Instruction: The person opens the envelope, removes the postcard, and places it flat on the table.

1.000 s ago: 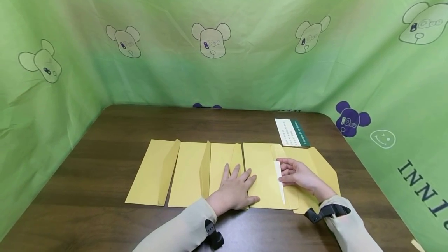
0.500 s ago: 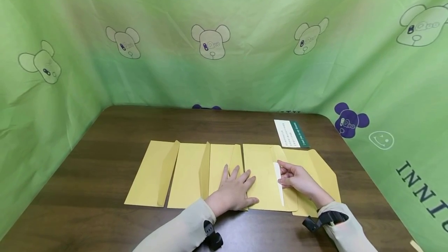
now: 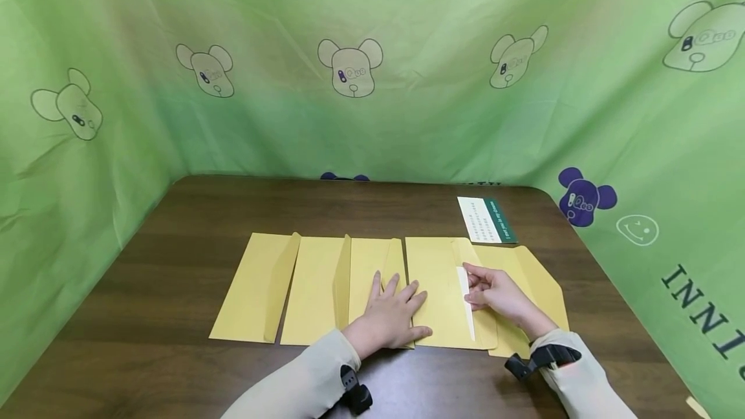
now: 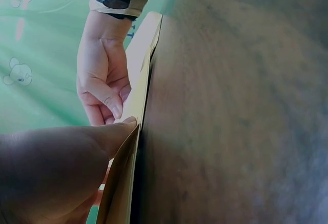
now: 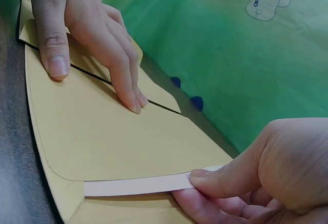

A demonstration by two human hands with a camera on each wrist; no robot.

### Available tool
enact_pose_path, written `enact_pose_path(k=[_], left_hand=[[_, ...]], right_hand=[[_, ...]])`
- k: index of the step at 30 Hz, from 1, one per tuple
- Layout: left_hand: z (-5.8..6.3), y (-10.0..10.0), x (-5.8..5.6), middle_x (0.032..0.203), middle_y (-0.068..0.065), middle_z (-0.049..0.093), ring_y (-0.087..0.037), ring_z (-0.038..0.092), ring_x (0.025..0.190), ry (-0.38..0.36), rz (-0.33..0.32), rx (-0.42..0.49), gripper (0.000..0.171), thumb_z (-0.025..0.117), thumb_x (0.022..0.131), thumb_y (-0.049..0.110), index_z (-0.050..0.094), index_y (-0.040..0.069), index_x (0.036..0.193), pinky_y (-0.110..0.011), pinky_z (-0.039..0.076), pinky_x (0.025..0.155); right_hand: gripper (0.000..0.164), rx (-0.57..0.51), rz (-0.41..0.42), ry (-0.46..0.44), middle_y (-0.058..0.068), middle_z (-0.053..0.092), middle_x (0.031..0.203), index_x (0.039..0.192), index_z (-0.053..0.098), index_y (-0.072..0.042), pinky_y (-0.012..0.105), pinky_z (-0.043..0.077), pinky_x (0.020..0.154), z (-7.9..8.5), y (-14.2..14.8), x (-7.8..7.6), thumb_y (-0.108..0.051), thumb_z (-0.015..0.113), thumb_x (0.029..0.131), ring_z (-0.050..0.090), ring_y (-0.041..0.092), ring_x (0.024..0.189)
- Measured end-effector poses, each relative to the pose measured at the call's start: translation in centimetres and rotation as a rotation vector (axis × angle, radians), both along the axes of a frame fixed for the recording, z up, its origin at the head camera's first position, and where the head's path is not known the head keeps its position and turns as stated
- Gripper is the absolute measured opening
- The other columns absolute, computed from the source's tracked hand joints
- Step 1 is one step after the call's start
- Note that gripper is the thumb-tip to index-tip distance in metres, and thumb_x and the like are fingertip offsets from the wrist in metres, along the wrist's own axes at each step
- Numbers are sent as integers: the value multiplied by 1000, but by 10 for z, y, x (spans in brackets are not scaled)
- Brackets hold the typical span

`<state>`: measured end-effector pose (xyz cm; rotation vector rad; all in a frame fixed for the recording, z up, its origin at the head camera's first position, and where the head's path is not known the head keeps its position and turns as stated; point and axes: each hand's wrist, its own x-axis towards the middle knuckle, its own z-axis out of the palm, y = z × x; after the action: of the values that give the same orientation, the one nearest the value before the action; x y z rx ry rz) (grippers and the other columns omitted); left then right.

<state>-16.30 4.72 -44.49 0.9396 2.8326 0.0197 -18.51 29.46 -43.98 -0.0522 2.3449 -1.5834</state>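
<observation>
On the bench (image 3: 349, 209), the left hand (image 3: 388, 317) spreads across the fourth envelope (image 3: 433, 293) from the left and its neighbour (image 3: 362, 277), seemingly steadying them; the right hand (image 3: 497, 293) pinches white paper (image 5: 136, 186) at the fourth envelope's mouth, apparently turned rightward for reach.

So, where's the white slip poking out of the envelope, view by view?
Head: white slip right of centre, pinched by the right hand.
Left wrist: can't make it out.
Right wrist: low, running leftward from the right hand.
Shared landmark: right hand, upper left in left wrist, lower right in right wrist.
</observation>
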Motion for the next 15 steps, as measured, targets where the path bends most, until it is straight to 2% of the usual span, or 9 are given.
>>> enact_pose_path(k=[7,15], left_hand=[[0,0,-1,159,8,33,-29,26,147,4,-2,0,69,43,96,67,39,30,154,-58,13,116],[-6,-1,-3,160,8,32,-29,25,147,8,-9,9,70,40,96,69,38,30,155,-58,10,117]], right_hand=[[71,-14,62,51,17,46,95,143,24,23,29,58,65,-1,7,-3,14,61,84,54,18,74],[70,6,10,10,18,47,99,146,25,19,30,57,64,1,3,-3,15,60,85,53,20,77]])
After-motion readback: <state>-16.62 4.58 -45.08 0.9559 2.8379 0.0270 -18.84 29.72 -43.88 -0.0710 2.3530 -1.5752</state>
